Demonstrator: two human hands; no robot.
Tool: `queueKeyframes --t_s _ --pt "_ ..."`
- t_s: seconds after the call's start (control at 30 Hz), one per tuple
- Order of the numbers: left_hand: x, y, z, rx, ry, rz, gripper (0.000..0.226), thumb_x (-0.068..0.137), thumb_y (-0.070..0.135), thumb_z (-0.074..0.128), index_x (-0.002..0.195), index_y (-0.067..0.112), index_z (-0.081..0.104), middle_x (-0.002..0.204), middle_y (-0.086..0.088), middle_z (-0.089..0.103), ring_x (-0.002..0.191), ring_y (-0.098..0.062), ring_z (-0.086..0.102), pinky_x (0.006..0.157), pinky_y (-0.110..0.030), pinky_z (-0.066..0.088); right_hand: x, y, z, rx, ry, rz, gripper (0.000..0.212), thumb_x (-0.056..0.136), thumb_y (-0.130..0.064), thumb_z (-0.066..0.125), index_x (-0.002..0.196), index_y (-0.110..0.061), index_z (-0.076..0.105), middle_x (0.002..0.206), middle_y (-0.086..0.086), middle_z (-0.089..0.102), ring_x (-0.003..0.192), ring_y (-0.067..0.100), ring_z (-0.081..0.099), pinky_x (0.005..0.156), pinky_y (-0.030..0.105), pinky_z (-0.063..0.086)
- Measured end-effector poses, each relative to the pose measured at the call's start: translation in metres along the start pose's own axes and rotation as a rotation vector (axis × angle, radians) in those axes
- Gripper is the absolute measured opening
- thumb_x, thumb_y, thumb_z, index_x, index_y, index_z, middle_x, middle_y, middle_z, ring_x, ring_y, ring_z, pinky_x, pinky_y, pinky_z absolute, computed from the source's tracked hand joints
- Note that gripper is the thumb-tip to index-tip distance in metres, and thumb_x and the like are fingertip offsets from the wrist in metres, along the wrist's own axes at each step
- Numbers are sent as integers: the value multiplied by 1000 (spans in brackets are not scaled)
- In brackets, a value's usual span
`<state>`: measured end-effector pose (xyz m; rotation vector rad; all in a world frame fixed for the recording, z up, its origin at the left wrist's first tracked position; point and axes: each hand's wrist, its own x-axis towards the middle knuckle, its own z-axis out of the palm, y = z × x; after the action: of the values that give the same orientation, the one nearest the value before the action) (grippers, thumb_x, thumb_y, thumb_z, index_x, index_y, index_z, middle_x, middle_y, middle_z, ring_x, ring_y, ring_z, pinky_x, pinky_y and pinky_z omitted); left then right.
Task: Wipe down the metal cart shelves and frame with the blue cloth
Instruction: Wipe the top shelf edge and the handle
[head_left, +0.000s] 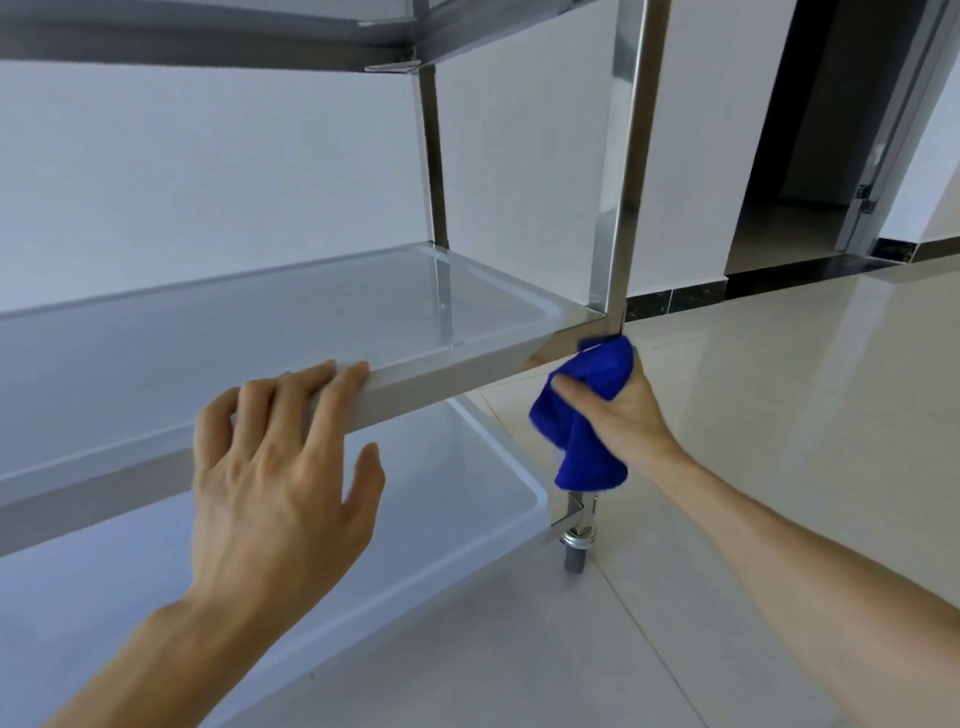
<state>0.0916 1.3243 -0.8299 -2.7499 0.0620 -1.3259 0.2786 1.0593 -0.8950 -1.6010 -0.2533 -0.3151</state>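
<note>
Blue cloth (587, 410): bunched in your right hand (626, 415), thumb pinching it across the front, fingers curled behind; the loose end hangs down past the wrist. Its top presses the front right corner post (631, 156) of the cart, just under the middle shelf's corner.

Corner post: mirror-bright angle steel, long axis vertical. It runs up from the cloth out of view, and down behind the cloth to a caster (574, 551) on the floor. The cloth sits at the joint, so the stroke likely runs along the post, up or down; which, you cannot tell from here.

Left hand (280, 467): fingers laid fairly straight over the front rim of the middle shelf (260, 332), thumb free below the rim, steadying the cart. Your right hand is the one on the post; the left is well apart along the rim.

Shelves as trays: middle shelf, shallow tray, nothing in it. Bottom shelf (415, 519), deeper tray, nothing in it. Top shelf (208, 47), seen from below only; contents hidden.

Surroundings: pale tiled floor (779, 415), white wall, dark doorway (810, 130) beyond the right corner.
</note>
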Motion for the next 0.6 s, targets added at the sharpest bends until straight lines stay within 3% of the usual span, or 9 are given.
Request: queueKeyframes --t_s 0.07,0.13,0.2,0.27,0.33,0.4,0.47,0.6 --pt "-2 -1 2 14 21 10 53 86 31 54 134 8 56 121 -12 62 104 -35 50 98 -48 30 -12 16 2 -68 16 42 47 79 -34 83 115 -27 54 93 -13 71 87 5 69 71 19 56" --pt "-5 -3 5 27 39 21 53 87 32 52 135 9 55 122 -11 62 104 -35 50 99 -47 28 -24 31 5 -97 43 88 45 80 -31 81 113 -29 51 91 -18 69 82 -2 67 62 9 50" --pt "-8 -5 7 41 56 34 53 89 32 51 136 9 54 122 -11 61 104 -35 51 99 -47 28 -38 48 5 -142 29 168 43 81 -26 78 114 -28 51 92 -16 69 84 -1 68 61 10 51" --pt "-10 -6 9 56 79 45 52 90 32 50 136 8 54 121 -12 61 104 -35 51 98 -47 27 -50 64 2 -180 -43 288 38 82 -21 74 114 -20 52 96 -2 70 91 17 70 72 28 58" --pt "-11 -6 10 57 87 40 52 90 31 50 136 8 54 121 -13 61 103 -36 51 98 -48 28 -56 70 0 -182 -104 359 28 83 -16 71 100 -15 48 90 7 66 85 29 67 82 49 59" --pt "-11 -5 10 49 86 39 52 90 31 50 136 7 54 121 -13 62 103 -35 50 97 -49 29 -51 65 1 -169 -66 352 27 83 -20 74 98 -17 51 92 3 67 88 23 66 82 43 57" --pt "-10 -4 10 46 83 41 52 89 30 51 135 6 55 120 -14 62 102 -34 50 97 -49 30 -40 48 6 -127 52 312 40 79 -29 81 109 -23 56 103 -2 70 98 16 67 83 33 52" --pt "-8 -3 13 43 92 23 49 89 28 52 132 6 56 119 -13 63 102 -33 48 96 -48 31 -9 8 13 10 151 206 47 69 -38 86 106 -35 57 95 -15 71 89 6 68 79 31 54"
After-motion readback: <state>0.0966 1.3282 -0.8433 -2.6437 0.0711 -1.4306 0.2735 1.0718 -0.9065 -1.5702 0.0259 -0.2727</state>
